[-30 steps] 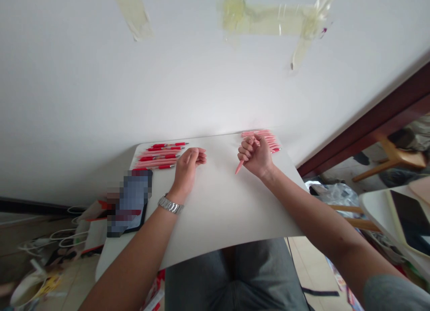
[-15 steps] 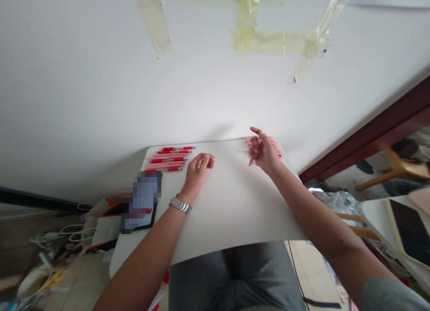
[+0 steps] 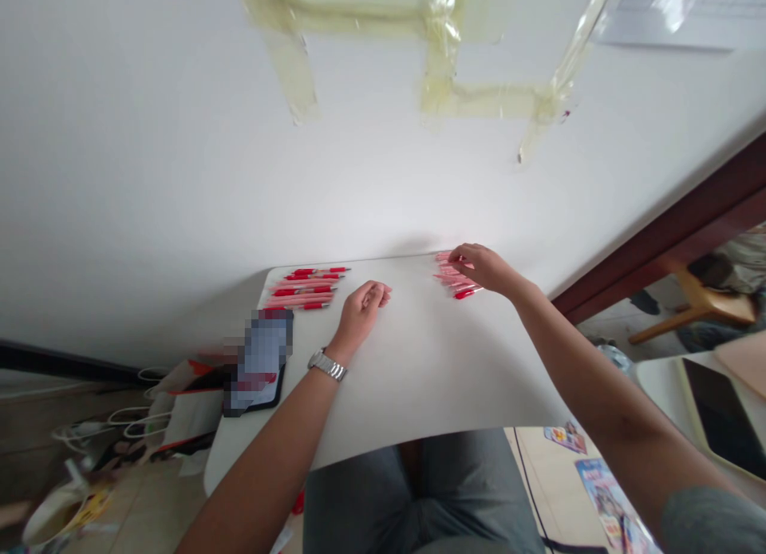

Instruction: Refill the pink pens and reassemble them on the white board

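Observation:
My right hand (image 3: 486, 267) reaches palm down over a pile of pink pens (image 3: 456, 283) at the far right of the white table (image 3: 419, 378). Its fingertips are pressed together on one pen at the pile's far end. My left hand (image 3: 363, 305), with a metal watch (image 3: 326, 365) on the wrist, rests on the table's middle in a loose fist with nothing visible in it. Left of it lies a neat row of red and pink pens (image 3: 306, 287).
A dark phone (image 3: 259, 361) lies at the table's left edge. A white wall with tape strips (image 3: 443, 91) rises right behind the table. Cables and bags (image 3: 120, 434) clutter the floor at left; a second table with a tablet (image 3: 718, 414) stands at right.
My right hand, which held a pink pen upright over the table, has moved away to the pile on the right and turned palm down on it. The left hand has barely shifted.

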Demonstrator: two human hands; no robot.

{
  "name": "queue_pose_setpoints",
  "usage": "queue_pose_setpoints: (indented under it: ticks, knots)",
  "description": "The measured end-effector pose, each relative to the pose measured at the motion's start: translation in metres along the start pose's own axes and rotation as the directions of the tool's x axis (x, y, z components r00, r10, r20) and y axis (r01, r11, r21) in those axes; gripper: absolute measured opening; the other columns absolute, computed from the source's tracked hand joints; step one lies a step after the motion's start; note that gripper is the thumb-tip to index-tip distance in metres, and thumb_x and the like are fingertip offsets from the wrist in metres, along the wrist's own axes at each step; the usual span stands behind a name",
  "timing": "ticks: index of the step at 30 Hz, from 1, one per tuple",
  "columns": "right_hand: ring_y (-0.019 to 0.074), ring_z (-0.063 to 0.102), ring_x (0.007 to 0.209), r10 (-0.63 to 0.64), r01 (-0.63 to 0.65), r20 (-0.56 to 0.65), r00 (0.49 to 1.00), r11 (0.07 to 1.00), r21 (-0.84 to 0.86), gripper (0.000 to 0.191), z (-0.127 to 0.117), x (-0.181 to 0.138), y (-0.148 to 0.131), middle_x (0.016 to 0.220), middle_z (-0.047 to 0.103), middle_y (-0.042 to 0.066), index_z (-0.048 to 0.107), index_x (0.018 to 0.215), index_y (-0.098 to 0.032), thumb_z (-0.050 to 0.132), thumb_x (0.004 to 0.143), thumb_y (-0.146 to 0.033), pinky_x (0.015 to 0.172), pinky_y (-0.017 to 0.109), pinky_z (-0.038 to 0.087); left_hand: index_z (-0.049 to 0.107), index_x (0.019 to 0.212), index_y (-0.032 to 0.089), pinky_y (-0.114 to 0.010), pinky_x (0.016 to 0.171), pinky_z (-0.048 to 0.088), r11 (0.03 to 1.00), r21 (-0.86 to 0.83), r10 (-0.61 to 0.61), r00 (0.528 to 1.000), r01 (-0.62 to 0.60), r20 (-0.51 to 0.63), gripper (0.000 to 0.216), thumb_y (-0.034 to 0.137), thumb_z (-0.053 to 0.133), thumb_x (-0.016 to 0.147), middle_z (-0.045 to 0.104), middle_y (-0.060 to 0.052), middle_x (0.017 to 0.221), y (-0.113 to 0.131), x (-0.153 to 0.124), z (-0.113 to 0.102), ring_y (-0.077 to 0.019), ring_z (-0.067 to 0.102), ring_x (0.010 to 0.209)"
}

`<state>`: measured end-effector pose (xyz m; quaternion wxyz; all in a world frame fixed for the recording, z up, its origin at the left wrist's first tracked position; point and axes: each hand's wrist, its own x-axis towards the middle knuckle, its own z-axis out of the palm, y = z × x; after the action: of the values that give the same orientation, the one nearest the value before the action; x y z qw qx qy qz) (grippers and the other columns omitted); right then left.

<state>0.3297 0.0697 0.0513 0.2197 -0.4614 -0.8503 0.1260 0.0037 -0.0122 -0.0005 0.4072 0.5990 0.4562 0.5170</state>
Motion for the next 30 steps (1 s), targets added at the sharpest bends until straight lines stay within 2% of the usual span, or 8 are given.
queue_pose_setpoints:
  ticks: [3,10,13,19,24,30]
  knots:
    - [0.0248,0.068,0.092,-0.002,0.005,0.039,0.999,0.998,-0.067,0.016,-0.002,-0.004,0.008,0.104,0.076,0.01,0.075,0.101,-0.022,0.06,0.095,-0.023,0.081,0.036,0.051,0.076,0.097,0.019,-0.031,0.081,0.056,0.999,0.05,0.012,1.0,-0.013,0.018,0.047,0.064,0.06,0.101,0.076,-0.007,0.089,-0.001,-0.001,0.001,-0.019,0.07,0.082]
    - [0.0286,0.065,0.102,-0.057,0.06,0.019,0.998,0.981,-0.185,0.019,0.01,-0.008,0.013,0.114,0.073,0.014,0.076,0.107,-0.022,0.06,0.098,-0.02,0.087,0.039,0.05,0.075,0.098,0.021,-0.033,0.086,0.059,0.991,0.13,0.022,0.999,-0.028,0.044,0.046,0.063,0.056,0.103,0.078,-0.008,0.097,-0.002,-0.004,0.004,-0.0221,0.075,0.091]
    - [0.0306,0.063,0.104,-0.039,0.032,-0.029,0.999,0.973,-0.229,0.019,0.013,-0.01,0.014,0.114,0.072,0.013,0.077,0.108,-0.023,0.061,0.098,-0.021,0.089,0.042,0.051,0.074,0.099,0.022,-0.035,0.089,0.058,0.981,0.18,0.064,0.997,-0.071,0.042,0.043,0.06,0.055,0.104,0.078,-0.009,0.1,-0.003,-0.005,0.005,-0.0234,0.075,0.095]
    - [0.0304,0.064,0.099,-0.043,0.022,-0.097,0.994,0.978,-0.209,0.019,0.014,-0.017,0.007,0.111,0.073,0.014,0.077,0.106,-0.022,0.059,0.1,-0.025,0.086,0.043,0.051,0.072,0.103,0.022,-0.033,0.076,0.054,0.932,0.329,0.115,0.986,-0.15,0.122,0.032,0.047,0.052,0.108,0.077,-0.01,0.106,0.001,-0.013,0.004,-0.0224,0.072,0.092]
    - [0.0293,0.065,0.098,-0.061,0.035,-0.139,0.988,0.983,-0.183,0.018,0.017,-0.022,0.0,0.107,0.073,0.013,0.076,0.105,-0.022,0.059,0.101,-0.025,0.089,0.042,0.052,0.07,0.103,0.023,-0.037,0.088,0.052,0.872,0.414,0.187,0.959,-0.262,0.213,0.025,0.035,0.049,0.109,0.074,-0.008,0.103,0.009,-0.028,-0.003,-0.0224,0.068,0.095]
    - [0.0287,0.067,0.1,-0.092,0.083,-0.109,0.99,0.993,-0.082,0.018,0.027,-0.031,-0.015,0.106,0.072,0.013,0.075,0.102,-0.023,0.058,0.101,-0.027,0.087,0.041,0.052,0.069,0.108,0.025,-0.04,0.091,0.052,0.813,0.5,0.194,0.948,-0.299,0.252,0.019,0.029,0.051,0.107,0.072,-0.006,0.103,0.009,-0.043,-0.019,-0.0242,0.067,0.098]
